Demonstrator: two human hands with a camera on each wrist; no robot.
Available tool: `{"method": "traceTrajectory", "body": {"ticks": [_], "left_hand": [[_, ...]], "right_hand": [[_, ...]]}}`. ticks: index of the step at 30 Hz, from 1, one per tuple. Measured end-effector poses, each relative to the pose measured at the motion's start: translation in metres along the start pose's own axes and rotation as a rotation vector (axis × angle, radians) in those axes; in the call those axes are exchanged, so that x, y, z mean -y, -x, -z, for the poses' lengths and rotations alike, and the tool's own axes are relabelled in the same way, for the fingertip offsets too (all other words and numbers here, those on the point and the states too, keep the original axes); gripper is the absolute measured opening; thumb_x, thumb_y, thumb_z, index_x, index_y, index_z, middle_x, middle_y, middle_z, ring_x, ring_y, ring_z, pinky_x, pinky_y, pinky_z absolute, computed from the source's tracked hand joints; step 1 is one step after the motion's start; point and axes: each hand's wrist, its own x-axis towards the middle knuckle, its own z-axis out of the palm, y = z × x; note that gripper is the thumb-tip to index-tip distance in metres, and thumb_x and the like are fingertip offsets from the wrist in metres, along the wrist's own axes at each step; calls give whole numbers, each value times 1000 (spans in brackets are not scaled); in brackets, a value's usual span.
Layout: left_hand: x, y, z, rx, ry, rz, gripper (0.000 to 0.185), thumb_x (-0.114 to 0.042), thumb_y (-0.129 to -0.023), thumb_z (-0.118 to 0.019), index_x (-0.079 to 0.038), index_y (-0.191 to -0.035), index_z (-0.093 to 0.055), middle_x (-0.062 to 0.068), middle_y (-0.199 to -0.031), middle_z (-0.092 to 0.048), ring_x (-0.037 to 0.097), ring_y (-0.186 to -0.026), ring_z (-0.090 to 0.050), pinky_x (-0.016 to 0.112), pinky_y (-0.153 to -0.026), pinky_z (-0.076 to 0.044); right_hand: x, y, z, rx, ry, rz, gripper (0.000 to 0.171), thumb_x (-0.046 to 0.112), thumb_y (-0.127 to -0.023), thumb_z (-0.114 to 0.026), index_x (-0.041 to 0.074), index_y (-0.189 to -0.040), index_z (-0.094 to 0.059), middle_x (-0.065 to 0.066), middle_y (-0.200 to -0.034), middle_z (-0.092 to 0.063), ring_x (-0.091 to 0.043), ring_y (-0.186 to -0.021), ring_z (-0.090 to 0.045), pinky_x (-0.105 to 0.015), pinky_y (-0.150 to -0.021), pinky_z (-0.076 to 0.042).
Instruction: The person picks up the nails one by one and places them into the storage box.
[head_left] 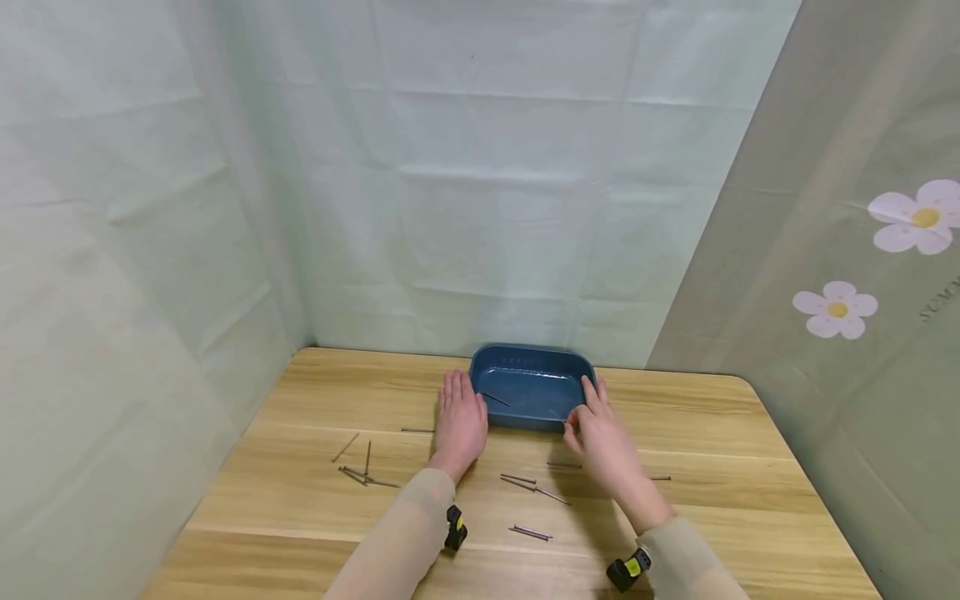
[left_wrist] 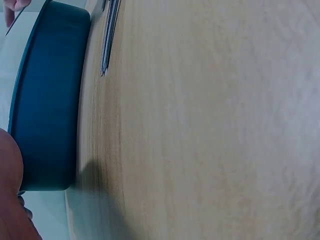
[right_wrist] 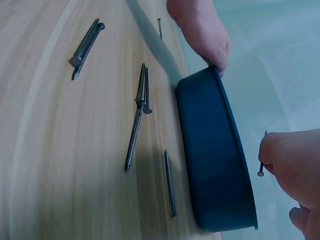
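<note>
A dark blue plastic tray (head_left: pixel 531 367) stands at the far middle of the wooden table (head_left: pixel 712 433). My left hand (head_left: pixel 459 417) lies flat on the table, its straight fingers against the tray's left side; the right wrist view shows the fingertips (right_wrist: pixel 216 56) at the rim. My right hand (head_left: pixel 588 421) pinches a thin steel nail (right_wrist: pixel 262 154) between thumb and forefinger, over the tray's front right corner. One nail (head_left: pixel 495 398) lies inside the tray. The left wrist view shows the tray's outer wall (left_wrist: pixel 47 110) and the edge of my left hand (left_wrist: pixel 9 190).
Loose nails lie scattered on the table: a cluster at the left (head_left: pixel 362 473), one by my left hand (head_left: pixel 417 430), some between my forearms (head_left: pixel 534 486), a pair nearer me (head_left: pixel 531 532), one at the right (head_left: pixel 660 477). Pale cloth walls enclose the table.
</note>
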Motion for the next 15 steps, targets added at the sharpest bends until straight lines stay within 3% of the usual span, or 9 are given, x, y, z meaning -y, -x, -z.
{"method": "traceTrajectory", "body": {"ticks": [8, 15], "left_hand": [[0, 1, -1, 4, 10, 4, 57, -20, -115, -41, 15, -160, -33, 32, -169, -30, 46, -160, -21, 57, -128, -23], [0, 1, 0, 2, -3, -3, 57, -20, -114, -40, 15, -159, -33, 32, -168, -31, 46, -159, -23, 58, -128, -24]], "right_hand": [[7, -9, -5, -4, 18, 24, 17, 7, -92, -78, 8, -83, -65, -35, -159, -43, -54, -151, -36, -55, -113, -47], [14, -12, -9, 14, 9, 35, 18, 8, -94, -78, 9, -83, -64, -35, -160, -42, -55, -151, -35, -59, -114, -44]]}}
